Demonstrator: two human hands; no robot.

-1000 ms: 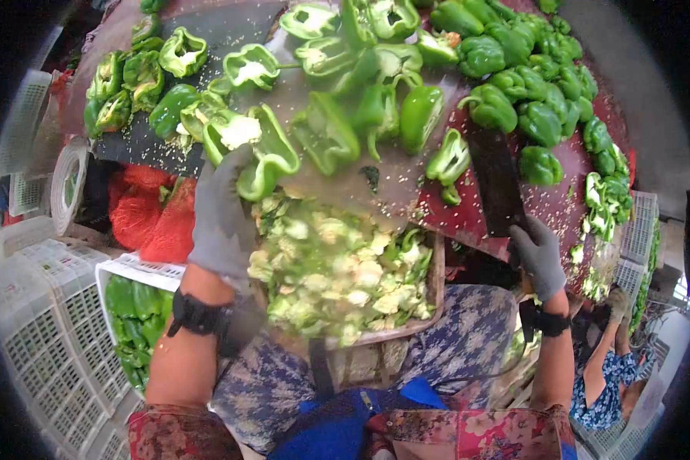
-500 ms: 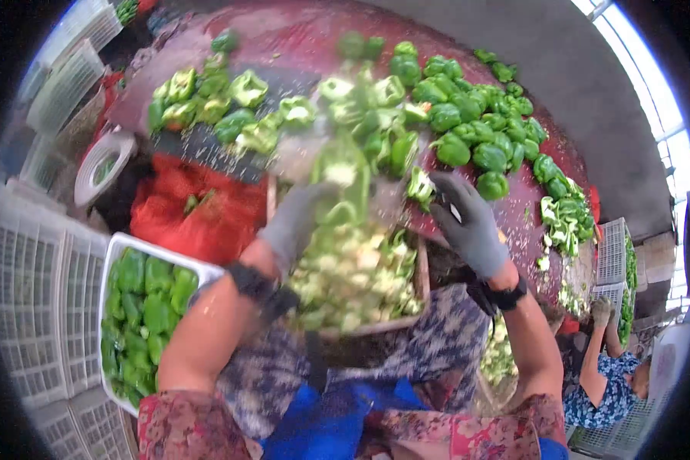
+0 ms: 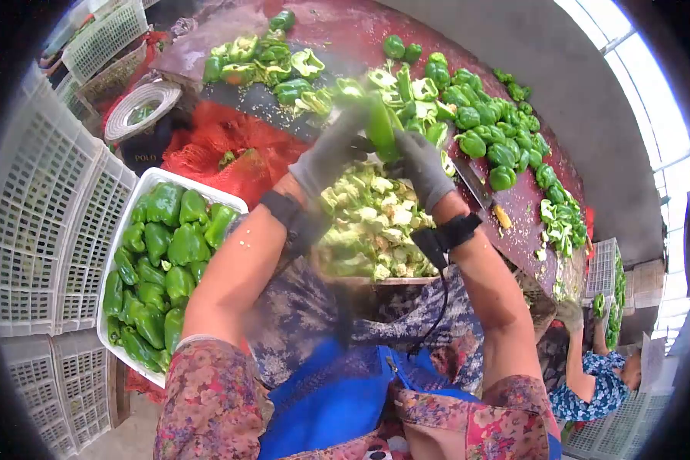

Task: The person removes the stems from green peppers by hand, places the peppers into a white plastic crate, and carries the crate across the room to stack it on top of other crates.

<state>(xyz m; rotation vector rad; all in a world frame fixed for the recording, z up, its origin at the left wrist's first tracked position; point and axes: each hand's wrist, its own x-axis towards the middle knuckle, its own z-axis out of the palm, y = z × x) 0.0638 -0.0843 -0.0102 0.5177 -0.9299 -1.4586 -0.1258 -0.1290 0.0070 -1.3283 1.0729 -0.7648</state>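
My left hand (image 3: pixel 331 153), in a grey glove, is closed on the left side of a green bell pepper (image 3: pixel 382 132). My right hand (image 3: pixel 423 167), gloved as well, grips the same pepper from the right with bent fingers. A blur over this part of the view hides whether the pepper is whole or cut. Below both hands sits a box heaped with pale pepper cores and scraps (image 3: pixel 379 218). To the right of my right hand, a knife (image 3: pixel 471 182) with a yellow handle (image 3: pixel 502 216) lies on the red table. Cut pepper pieces (image 3: pixel 414 96) lie just beyond my hands.
Whole green peppers (image 3: pixel 502 138) are heaped on the table (image 3: pixel 525 218) at the right. A white crate (image 3: pixel 241 201) full of peppers stands at my left, near a red mesh sack (image 3: pixel 230 149) and stacked crates (image 3: pixel 46 199). Another person (image 3: pixel 594 383) works at far right.
My hands have come together on the pepper. My right hand has moved left from a cut piece at the table edge, and the knife now shows. The view has shifted.
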